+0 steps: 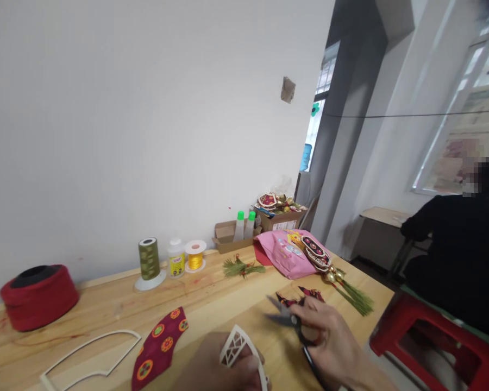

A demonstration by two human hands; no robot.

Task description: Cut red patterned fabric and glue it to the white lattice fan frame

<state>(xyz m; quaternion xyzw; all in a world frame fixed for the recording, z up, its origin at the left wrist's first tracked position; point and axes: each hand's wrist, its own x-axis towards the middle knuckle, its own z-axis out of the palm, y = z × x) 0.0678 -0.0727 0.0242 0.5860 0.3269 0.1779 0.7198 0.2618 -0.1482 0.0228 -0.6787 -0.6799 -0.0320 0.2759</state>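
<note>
My left hand [212, 361], low in the middle of the head view, is closed on a pale cut-out frame [235, 347] with a lattice pattern; its lower part is cut off by the picture edge. To the right, my right hand [330, 336] grips black-handled scissors [283, 315], their blades parted and pointing left toward the frame without touching it. Dark red patterned fabric scraps [309, 293] lie just beyond the scissors. A maroon fabric piece with round flower motifs [163, 345] rests left of my left hand, beside an empty pale outline frame [93, 350].
Along the wall stand a red yarn roll [38, 296], a green thread spool [149, 259], a glue bottle [176, 258], a yellow thread spool [195, 258] and cardboard boxes [283, 221]. A pink bag [285, 260] bears a tasselled ornament [315, 252]. A person in black [460, 250] sits right, on a red stool [436, 336].
</note>
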